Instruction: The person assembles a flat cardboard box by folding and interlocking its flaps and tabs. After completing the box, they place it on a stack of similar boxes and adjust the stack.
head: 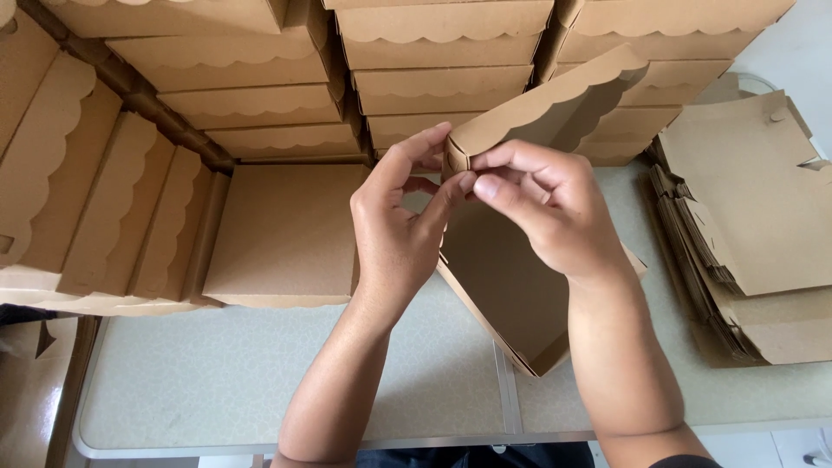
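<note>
**A:** What is on the left?

**B:** Finished kraft boxes [130,199] with scalloped lids, stacked across the pale worktop [217,373].

**A:** And in the middle?

**B:** The left hand [399,225] and right hand [542,204] both pinch one corner of a half-folded box [511,277], held tilted just above the worktop. The corner is being closed, I judge; locking it calls for a firm squeeze.

**A:** On the right?

**B:** A pile of flat box blanks [754,225].

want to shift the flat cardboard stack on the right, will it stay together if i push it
Probably not as a block: the flat stack is loose sheets with uneven, fanned edges, so the sheets may slide apart. Each looks thin, likely light and bendy. The table looks smooth, so it should slide easily.
</note>
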